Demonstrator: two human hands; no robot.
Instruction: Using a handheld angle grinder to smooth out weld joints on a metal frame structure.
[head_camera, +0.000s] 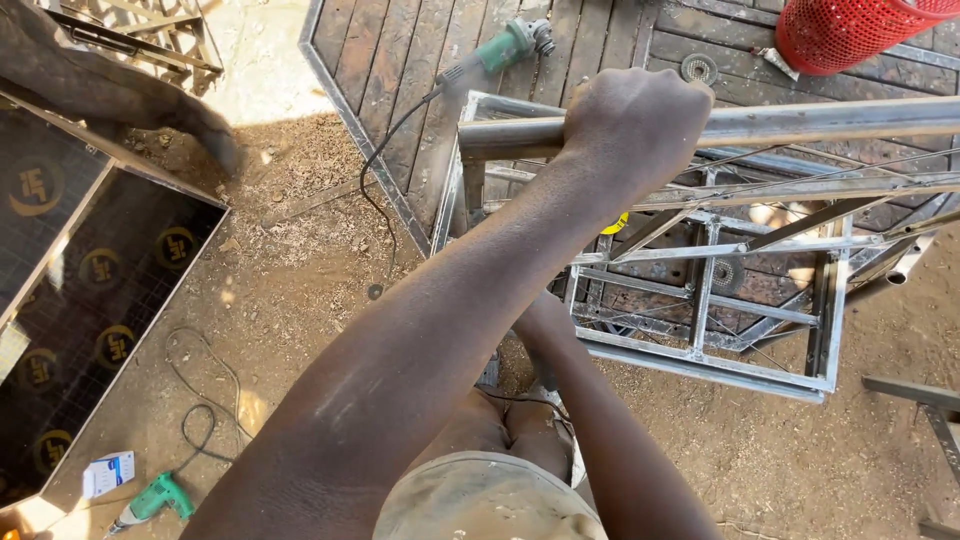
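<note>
Fingers (668, 95) of the left hand (635, 125) are wrapped tight over the long grey round steel tube (800, 122), clamped near its open left end. That tube runs level across the upper right of the view and lies along the top of the welded frame of grey square steel bars (705, 300), which stands on the sandy dirt floor (290, 300). The left forearm stretches up from the lower middle of the view to the tube. The right hand is not visible; only the right forearm (610, 420) shows, passing down beneath the left arm toward the frame's lower edge, so whether its fingers are apart or together cannot be told.

A green-bodied angle grinder (505, 45) lies on the rusty ribbed metal panel (400, 60) beyond the frame, its black cord (375, 170) trailing onto the dirt. A red perforated metal cylinder (850, 35) lies at the upper right. A second green power tool (150, 500) lies at the lower left, near a small white and blue box (108, 472) and the edge of a dark printed sheet (90, 290).
</note>
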